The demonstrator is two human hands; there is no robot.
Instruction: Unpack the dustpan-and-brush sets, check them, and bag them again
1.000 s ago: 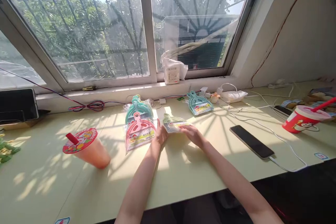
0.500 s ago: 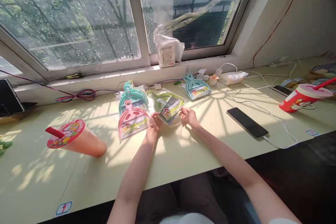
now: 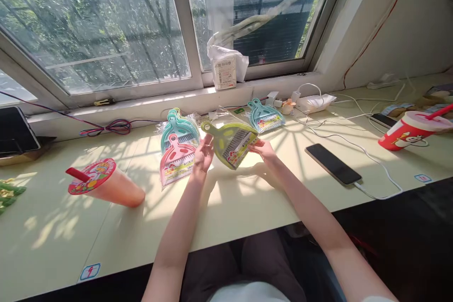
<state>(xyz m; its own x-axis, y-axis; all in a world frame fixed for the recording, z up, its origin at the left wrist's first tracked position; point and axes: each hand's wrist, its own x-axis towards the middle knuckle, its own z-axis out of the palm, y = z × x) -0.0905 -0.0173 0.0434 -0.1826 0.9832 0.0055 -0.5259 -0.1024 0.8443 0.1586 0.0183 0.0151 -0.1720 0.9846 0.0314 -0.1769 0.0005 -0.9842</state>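
A green mini dustpan (image 3: 221, 139) with a grey-bristled brush and a printed label is held tilted above the table. My right hand (image 3: 264, 150) grips its right edge, thumb and fingers closed on the corner by the label. At its left edge, my left hand (image 3: 204, 153) holds the side below the looped handle; some of those fingers are hidden. Clear plastic film shows behind the dustpan. Just left of my left hand lie a wrapped pink dustpan set (image 3: 177, 158) and, partly beneath it, teal dustpan sets (image 3: 180, 127). Another bagged teal dustpan set (image 3: 265, 115) lies to the back right.
A tall drink cup (image 3: 120, 188) stands at the left, and a red cup (image 3: 406, 132) at the far right. A phone (image 3: 332, 164) on a white cable lies to the right. Cables and a tissue pack (image 3: 225, 71) line the window side.
Both hands have raised the green dustpan off the table toward me and turned it more upright. My left hand has shifted up along its left side. The other sets stay put.
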